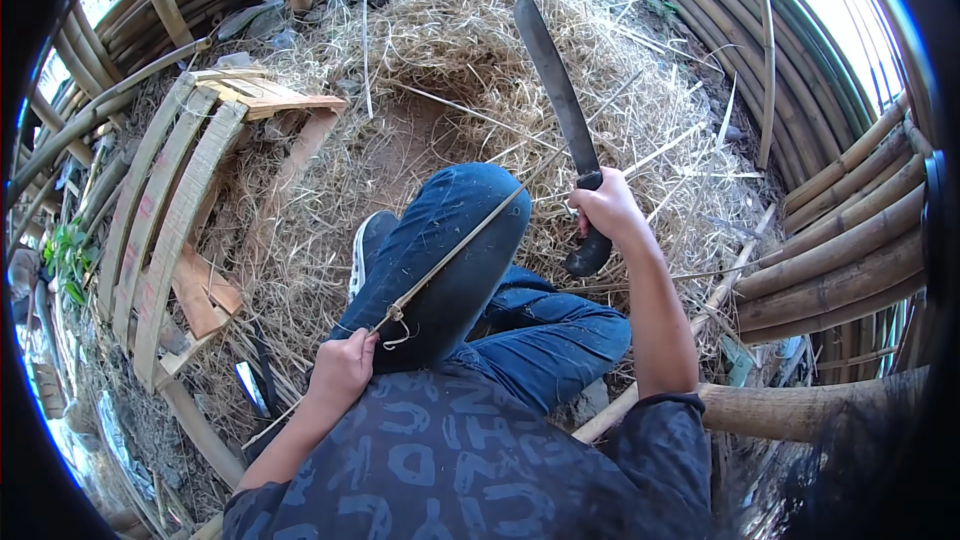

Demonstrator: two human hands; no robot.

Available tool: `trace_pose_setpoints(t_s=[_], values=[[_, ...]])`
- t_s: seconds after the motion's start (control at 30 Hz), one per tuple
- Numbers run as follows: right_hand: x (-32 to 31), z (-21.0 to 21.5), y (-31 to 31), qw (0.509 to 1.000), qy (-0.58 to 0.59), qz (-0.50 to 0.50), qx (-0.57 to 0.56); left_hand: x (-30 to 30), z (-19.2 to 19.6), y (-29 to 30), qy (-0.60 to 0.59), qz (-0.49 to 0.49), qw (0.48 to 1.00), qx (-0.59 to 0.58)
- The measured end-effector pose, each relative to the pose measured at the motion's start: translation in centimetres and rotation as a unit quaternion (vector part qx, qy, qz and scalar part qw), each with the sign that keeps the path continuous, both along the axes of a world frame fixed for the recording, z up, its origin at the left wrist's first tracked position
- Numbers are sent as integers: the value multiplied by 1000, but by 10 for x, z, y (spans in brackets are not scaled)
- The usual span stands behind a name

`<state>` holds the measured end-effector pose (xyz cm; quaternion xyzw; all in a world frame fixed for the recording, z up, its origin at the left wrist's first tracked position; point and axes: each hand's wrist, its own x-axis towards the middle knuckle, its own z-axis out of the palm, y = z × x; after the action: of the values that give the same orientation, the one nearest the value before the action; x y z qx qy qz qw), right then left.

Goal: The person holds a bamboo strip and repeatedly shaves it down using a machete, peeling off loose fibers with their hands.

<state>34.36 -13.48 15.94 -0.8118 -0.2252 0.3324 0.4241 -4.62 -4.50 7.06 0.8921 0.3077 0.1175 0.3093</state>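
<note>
Head view: right hand point(607, 206) gripping machete point(560, 100).

Long machete blade point(556, 80): dark grey steel, handle black. Thin split bamboo strip point(460, 245): pale tan, darker at the knot. Denim trousers point(470, 260): mid blue. Short-sleeved shirt point(450, 460): dark navy, patterned with lighter blue letter shapes. Shoe point(368, 245): dark with white edge. Loose dry straw point(470, 30): yellow-beige. Curved bamboo slats point(160, 210): grey-tan, faint pink marks.

The right hand point(608, 208) covers the middle of the machete point(560, 100) handle. Below it, the strip's point(455, 250) near end vanishes inside the left hand point(343, 365) (fingers curled under, unseen).
</note>
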Motion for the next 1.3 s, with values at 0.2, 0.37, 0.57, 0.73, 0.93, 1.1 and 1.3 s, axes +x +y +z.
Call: trace_pose_setpoints(t_s=[0.2, 0.37, 0.57, 0.73, 0.93, 1.1, 1.3], values=[[0, -4, -6, 1000, 13, 1, 20, 2, -1, 1, -10, -1, 1000, -11], [-1, -14, -11, 999, 15, 11, 49, 4, 1, 2, -12, 1, 999, -31], [-5, -11, -13, 999, 20, -8, 47, 5, 2, 4, -6, 5, 998, -65], [-9, -11, -16, 997, 37, -19, 68, 4, 0, 5, -12, 19, 996, -88], [-1, -16, -22, 990, 131, -6, 56, 3, 0, 5, -13, 18, 995, -95], [2, -12, -11, 987, 144, 7, 72, 2, -2, 7, -15, 6, 997, -81], [-19, -8, -8, 999, 19, -23, 32, 3, -2, 8, -21, 4, 997, -75]])
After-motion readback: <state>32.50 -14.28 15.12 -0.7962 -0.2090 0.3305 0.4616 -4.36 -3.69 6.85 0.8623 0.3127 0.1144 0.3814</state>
